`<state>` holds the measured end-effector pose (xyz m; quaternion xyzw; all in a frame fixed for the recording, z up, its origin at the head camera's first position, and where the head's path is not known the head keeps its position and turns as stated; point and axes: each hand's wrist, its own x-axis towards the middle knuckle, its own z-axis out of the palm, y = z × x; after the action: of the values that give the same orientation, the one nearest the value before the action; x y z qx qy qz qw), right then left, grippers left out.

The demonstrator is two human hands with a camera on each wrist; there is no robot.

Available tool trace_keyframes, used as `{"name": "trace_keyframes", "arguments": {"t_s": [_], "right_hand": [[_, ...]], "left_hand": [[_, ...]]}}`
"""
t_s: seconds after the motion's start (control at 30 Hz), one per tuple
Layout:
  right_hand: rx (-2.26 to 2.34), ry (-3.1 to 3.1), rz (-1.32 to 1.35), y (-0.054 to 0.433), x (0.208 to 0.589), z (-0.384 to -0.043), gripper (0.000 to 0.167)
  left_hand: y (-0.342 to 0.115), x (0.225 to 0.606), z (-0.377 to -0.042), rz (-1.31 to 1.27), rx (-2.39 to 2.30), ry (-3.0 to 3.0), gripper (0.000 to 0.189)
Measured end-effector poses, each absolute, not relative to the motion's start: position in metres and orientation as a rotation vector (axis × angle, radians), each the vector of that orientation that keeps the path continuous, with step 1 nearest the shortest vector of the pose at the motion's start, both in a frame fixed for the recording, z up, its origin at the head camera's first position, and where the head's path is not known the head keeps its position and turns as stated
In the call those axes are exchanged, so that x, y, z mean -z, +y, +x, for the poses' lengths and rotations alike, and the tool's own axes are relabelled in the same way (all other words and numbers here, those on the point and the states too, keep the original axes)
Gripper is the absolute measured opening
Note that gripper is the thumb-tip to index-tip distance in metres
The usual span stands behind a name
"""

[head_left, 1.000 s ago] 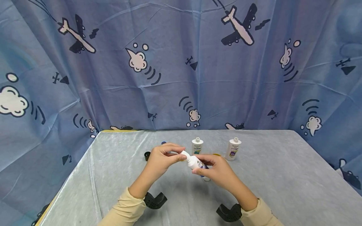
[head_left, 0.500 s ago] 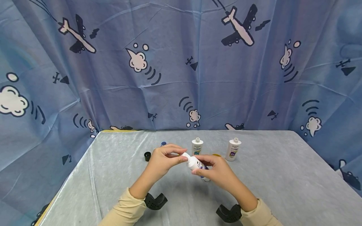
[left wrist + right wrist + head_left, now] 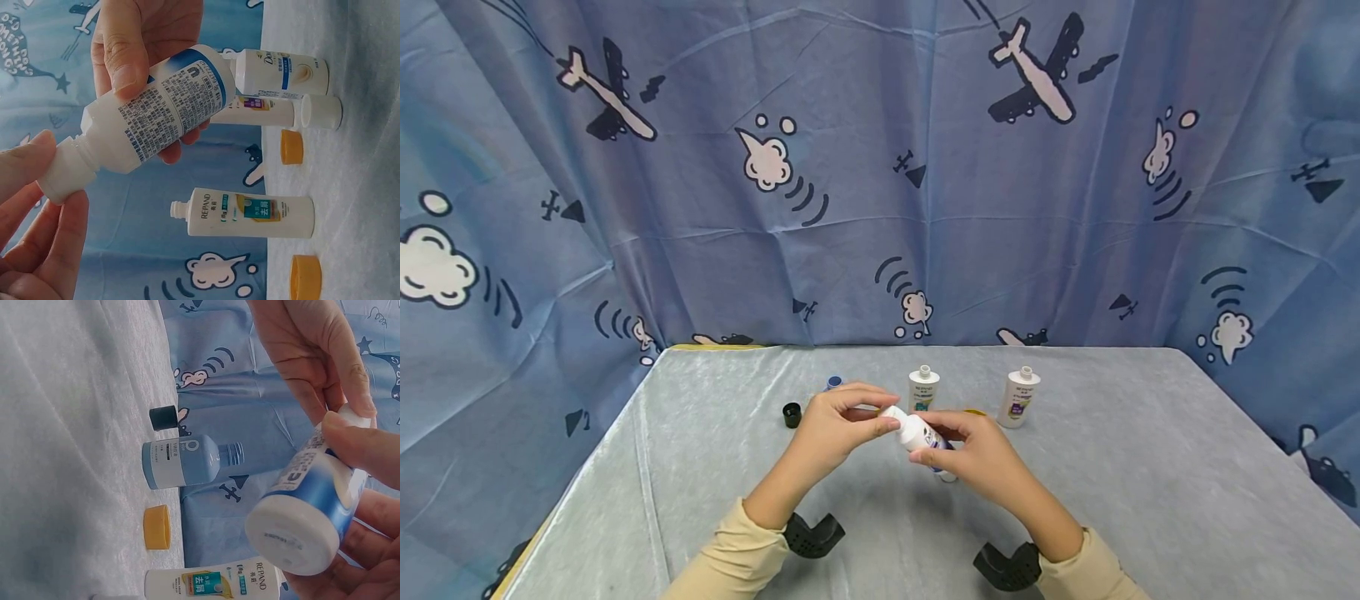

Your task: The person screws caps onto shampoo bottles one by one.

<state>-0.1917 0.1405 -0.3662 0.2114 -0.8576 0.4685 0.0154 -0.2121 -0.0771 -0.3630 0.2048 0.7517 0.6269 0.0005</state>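
A white bottle (image 3: 159,109) with a blue-and-white printed label is held tilted above the table, its neck end toward the left. My right hand (image 3: 973,454) grips its body between thumb and fingers. At the neck, my left hand (image 3: 835,425) pinches a white cap (image 3: 67,170) between thumb and fingertips, and a threaded ring shows between cap and shoulder in the left wrist view. The bottle's white base (image 3: 292,534) faces the right wrist camera. Close behind it stands a white Dove bottle (image 3: 284,74), mostly hidden in the head view.
Uncapped bottles stand farther back: a teal-labelled white one (image 3: 923,388), a purple-labelled white one (image 3: 1019,397) and a blue one (image 3: 181,461). Loose caps lie among them: black (image 3: 792,415), yellow (image 3: 157,527), another yellow (image 3: 291,147) and white (image 3: 321,112). A patterned curtain (image 3: 850,275) hangs behind.
My left hand, with the cap, has shifted slightly right toward the bottle, and the blue bottle's top shows a little more behind it. My right hand has stayed almost still.
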Motion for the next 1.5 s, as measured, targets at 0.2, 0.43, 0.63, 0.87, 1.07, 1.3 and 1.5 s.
{"name": "trace_keyframes", "arguments": {"t_s": [0.2, 0.43, 0.63, 0.87, 1.07, 1.3, 1.5], "right_hand": [[-1.465, -2.667, 0.654, 0.1406, 0.3665, -0.1914, 0.041], [-1.474, -2.664, 0.662, 0.1414, 0.3656, -0.1919, 0.041], [-1.481, -2.675, 0.621, 0.1412, 0.3648, -0.1918, 0.04], [-1.479, -2.681, 0.6, 0.1414, 0.3647, -0.1917, 0.041], [-1.473, -2.684, 0.611, 0.142, 0.3648, -0.1921, 0.041], [-1.455, -2.686, 0.642, 0.1425, 0.3653, -0.1928, 0.042], [-1.451, -2.681, 0.648, 0.143, 0.3665, -0.1931, 0.041]], "left_hand": [[-0.0773, 0.3619, -0.2105, 0.637, -1.97, 2.336, 0.03], [-0.0797, 0.3582, -0.2097, 0.556, -1.972, 2.319, 0.04], [-0.0828, 0.3576, -0.2119, 0.428, -1.981, 2.404, 0.034], [-0.0813, 0.3549, -0.2104, 0.399, -1.992, 2.345, 0.031], [-0.0804, 0.3561, -0.2115, 0.397, -1.955, 2.384, 0.026], [-0.0817, 0.3563, -0.2116, 0.421, -1.859, 2.433, 0.024], [-0.0833, 0.3559, -0.2119, 0.51, -1.809, 2.434, 0.024]]}}
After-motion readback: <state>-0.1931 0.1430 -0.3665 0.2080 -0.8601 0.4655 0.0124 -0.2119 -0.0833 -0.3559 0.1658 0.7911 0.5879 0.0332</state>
